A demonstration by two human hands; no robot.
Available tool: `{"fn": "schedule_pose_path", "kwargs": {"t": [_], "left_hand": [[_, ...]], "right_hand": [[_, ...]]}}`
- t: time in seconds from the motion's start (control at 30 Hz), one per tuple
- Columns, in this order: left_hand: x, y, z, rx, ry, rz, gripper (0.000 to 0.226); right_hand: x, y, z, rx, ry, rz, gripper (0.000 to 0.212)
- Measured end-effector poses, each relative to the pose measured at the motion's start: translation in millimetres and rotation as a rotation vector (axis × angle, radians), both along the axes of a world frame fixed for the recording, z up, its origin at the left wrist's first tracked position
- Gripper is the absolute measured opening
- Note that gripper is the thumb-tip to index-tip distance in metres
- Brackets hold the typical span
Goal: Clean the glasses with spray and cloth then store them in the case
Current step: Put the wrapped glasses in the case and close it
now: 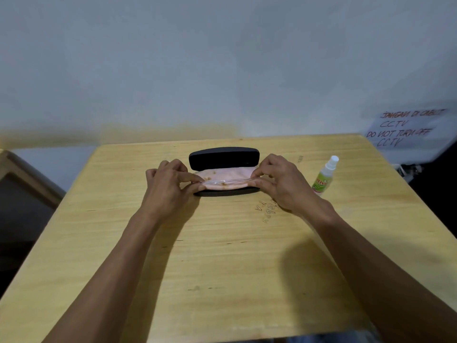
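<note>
A black glasses case (223, 157) lies open at the far middle of the wooden table (222, 256), its lid standing up behind. A pink cloth (222, 175) with brown marks fills the lower half of the case. Clear, thin-framed glasses (226, 180) rest across the cloth. My left hand (170, 184) pinches the left end of the glasses and cloth. At the right end, my right hand (279, 181) pinches the same things. A small spray bottle (325, 175) with a white cap and green label stands upright to the right of my right hand.
A wall rises right behind the table. A white paper sign (405, 128) with handwritten letters hangs at the right. A dark chair or furniture piece (22, 194) sits off the table's left edge. Pen scribbles (265, 210) mark the tabletop.
</note>
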State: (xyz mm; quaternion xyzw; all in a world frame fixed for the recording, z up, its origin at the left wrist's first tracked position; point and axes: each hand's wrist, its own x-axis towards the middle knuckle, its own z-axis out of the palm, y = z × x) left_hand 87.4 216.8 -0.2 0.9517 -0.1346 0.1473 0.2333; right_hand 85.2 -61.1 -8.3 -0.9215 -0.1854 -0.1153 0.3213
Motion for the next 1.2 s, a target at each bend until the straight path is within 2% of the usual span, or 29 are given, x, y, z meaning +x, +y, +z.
{"fn": "schedule_pose_path", "kwargs": {"t": [0.73, 0.93, 1.2], "left_hand": [[9, 1, 17, 0.062, 0.257, -0.025, 0.018], [7, 2, 18, 0.018, 0.330, 0.006, 0.023], [-1, 4, 11, -0.103, 0.285, -0.014, 0.025]], "right_hand": [[-5, 3, 22, 0.008, 0.277, -0.033, 0.013], [-8, 3, 24, 0.045, 0.307, -0.048, 0.014], [-10, -3, 9, 0.122, 0.263, -0.076, 0.023]]}}
